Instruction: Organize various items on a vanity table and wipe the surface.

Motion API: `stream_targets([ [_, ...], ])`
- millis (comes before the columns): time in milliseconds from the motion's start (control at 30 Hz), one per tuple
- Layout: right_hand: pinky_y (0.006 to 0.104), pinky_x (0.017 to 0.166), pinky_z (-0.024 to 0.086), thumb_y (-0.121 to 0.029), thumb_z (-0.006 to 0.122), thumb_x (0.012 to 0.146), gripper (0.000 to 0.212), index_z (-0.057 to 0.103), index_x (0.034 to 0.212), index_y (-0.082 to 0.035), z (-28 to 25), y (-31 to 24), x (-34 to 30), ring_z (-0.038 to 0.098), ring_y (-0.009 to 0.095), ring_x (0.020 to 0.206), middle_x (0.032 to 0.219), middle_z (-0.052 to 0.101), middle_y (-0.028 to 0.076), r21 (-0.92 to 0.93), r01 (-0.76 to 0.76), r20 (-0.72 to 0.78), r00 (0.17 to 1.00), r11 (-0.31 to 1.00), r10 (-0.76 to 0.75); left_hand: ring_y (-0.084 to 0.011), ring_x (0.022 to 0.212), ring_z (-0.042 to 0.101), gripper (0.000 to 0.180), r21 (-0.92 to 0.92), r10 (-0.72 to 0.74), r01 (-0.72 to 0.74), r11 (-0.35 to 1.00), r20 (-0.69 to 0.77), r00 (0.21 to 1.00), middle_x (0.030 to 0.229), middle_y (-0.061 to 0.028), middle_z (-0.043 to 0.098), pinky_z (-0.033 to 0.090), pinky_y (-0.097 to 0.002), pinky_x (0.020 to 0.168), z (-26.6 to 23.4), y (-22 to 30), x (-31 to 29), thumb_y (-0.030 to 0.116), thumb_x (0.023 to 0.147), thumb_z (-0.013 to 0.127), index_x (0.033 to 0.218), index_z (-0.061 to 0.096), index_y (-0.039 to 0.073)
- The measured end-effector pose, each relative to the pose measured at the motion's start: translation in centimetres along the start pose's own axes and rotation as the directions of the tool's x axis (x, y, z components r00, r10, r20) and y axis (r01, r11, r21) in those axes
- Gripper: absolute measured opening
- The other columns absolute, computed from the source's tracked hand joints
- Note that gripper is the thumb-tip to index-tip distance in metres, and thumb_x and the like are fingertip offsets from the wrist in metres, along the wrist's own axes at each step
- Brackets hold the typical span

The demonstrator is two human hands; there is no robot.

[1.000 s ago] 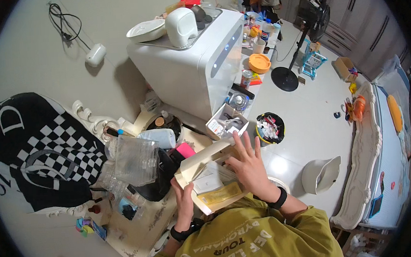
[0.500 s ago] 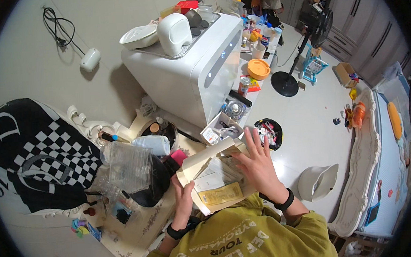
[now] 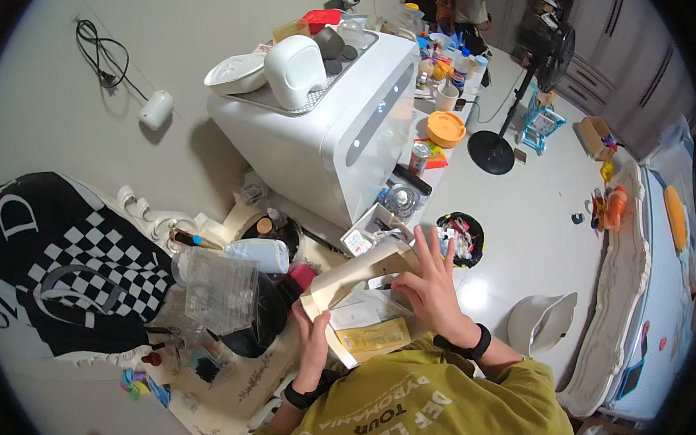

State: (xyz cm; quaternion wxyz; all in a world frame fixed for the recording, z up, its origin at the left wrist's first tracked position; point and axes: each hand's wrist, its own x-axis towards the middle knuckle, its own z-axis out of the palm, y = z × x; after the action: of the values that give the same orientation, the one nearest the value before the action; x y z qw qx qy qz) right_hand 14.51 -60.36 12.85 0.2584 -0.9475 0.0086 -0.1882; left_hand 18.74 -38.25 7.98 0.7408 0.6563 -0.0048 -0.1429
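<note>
A cream, open-topped box or drawer (image 3: 356, 266) is tilted in front of my body. My left hand (image 3: 311, 346) grips its left wall, thumb over the edge. Inside lie a yellow flat packet (image 3: 373, 335) and white papers or sachets (image 3: 360, 309). My right hand (image 3: 436, 298) reaches in over the right side, thumb and forefinger pinched together low among the contents, the other fingers raised and spread. What the pinch holds, if anything, is hidden. A small white-and-dark item (image 3: 381, 282) lies beside the fingertips.
Clear plastic organiser (image 3: 223, 289) and a dark bag (image 3: 262, 318) crowd the table at left. A white countertop appliance (image 3: 296, 149) stands ahead, a small white box (image 3: 376, 228) before it. A lined bin (image 3: 461, 238) and a white bucket-like container (image 3: 539, 324) are on the floor to the right.
My right hand has gone from fingers spread over the box to thumb and forefinger pinched inside it. The white papers have shifted. My left hand keeps its grip.
</note>
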Motion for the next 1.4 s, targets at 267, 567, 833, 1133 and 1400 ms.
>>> stream_targets([
  [267,0.0432,0.091,0.035,-0.003,0.066,0.066,0.016,0.055,0.078,-0.007,-0.8,2.5,-0.6,0.041,0.036,0.113,0.122,0.042,0.019,0.226,0.27,-0.456,0.878,0.936,-0.144,-0.0182,0.103,0.039,0.043,0.025,-0.03,0.03,0.999,-0.021,0.999,0.113,-0.0122,0.039,0.031,-0.0299,0.09,-0.2,-0.7,0.3,0.014,0.082,0.048,0.117,0.027,0.0],
  [567,0.0347,0.082,0.037,-0.011,0.062,0.066,0.016,0.06,0.083,-0.012,-2.1,1.7,-2.4,0.05,0.019,0.095,0.105,0.054,0.001,0.196,0.495,0.208,0.823,0.847,-0.529,-0.0165,0.104,0.039,0.038,-0.093,-0.061,0.054,0.994,-0.081,0.995,0.113,-0.0095,0.039,0.03,-0.0283,0.091,0.2,0.1,0.7,0.014,0.084,0.046,0.117,0.029,0.003],
  [833,0.039,0.091,0.034,-0.009,0.061,0.068,0.028,0.055,0.096,-0.006,-2.4,4.3,-1.6,0.043,0.029,0.108,0.119,0.043,0.016,0.382,0.064,-0.011,0.998,0.922,-0.065,-0.0162,0.103,0.04,0.038,-0.142,-0.111,0.096,0.985,-0.096,0.989,0.111,-0.0092,0.041,0.031,-0.0289,0.09,1.2,0.8,1.0,0.015,0.084,0.047,0.116,0.029,0.004],
  [1133,0.0284,0.098,0.026,-0.01,0.054,0.081,0.071,0.011,0.137,-0.007,-2.5,8.3,-3.2,0.03,0.018,0.121,0.131,0.032,0.01,0.665,-0.613,0.603,0.778,0.426,0.177,-0.0174,0.108,0.042,0.062,0.01,-0.231,0.231,0.973,0.042,0.972,0.124,-0.0112,0.039,0.032,-0.0266,0.092,3.9,0.7,2.2,0.022,0.087,0.051,0.131,0.014,-0.003],
  [1400,0.0337,0.084,0.042,-0.021,0.052,0.082,0.061,0.02,0.134,-0.013,-1.8,18.1,-15.4,0.042,0.019,0.111,0.125,0.039,0.008,0.679,-0.733,0.604,0.524,-0.043,0.6,-0.0137,0.076,0.053,0.048,0.315,-0.361,0.24,0.918,0.416,0.834,0.113,-0.0095,0.043,0.047,-0.0257,0.059,4.9,0.3,2.6,0.025,0.09,0.046,0.129,0.024,0.008],
])
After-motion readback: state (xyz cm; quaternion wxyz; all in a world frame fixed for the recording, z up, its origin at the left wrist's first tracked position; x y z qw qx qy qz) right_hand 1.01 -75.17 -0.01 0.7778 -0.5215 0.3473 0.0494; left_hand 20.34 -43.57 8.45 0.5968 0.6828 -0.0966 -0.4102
